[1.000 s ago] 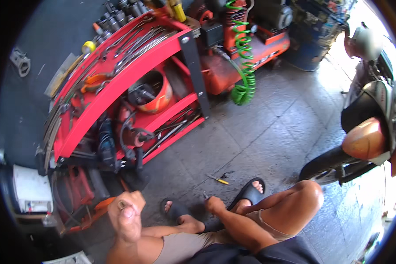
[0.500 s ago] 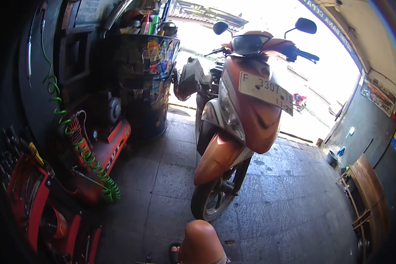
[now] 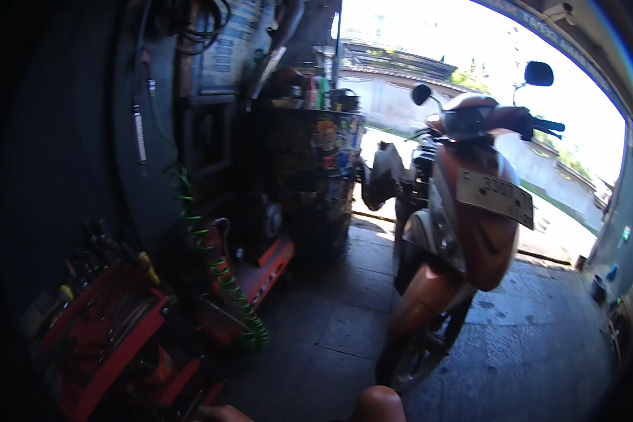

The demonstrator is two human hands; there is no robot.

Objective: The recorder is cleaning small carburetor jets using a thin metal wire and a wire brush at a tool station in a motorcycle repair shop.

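At the lower edge, my left hand (image 3: 221, 413) shows only in part, beside the front of a red tool trolley (image 3: 112, 376). Its fingers are dim and cut off by the frame, so their grip is hidden. Wrenches and other metal tools (image 3: 123, 320) lie in the trolley's top tray, and screwdrivers stand along its back, one with a yellow handle (image 3: 146, 264). My right hand is out of view. My bare knee (image 3: 380, 406) is at the bottom. Ahead stands an orange scooter (image 3: 478, 239), its front wheel turned toward me.
A red air compressor (image 3: 271, 264) with a green coiled hose (image 3: 225, 281) stands beyond the trolley. Behind it, a dark stickered drum (image 3: 309, 162) carries bottles. Grey tiles (image 3: 352, 327) cover the floor. A small dark bucket (image 3: 598, 290) stands by the right wall.
My view has swung left, so the scooter and trolley sit further right in the picture. My left hand has come into view at the lower edge by the trolley.
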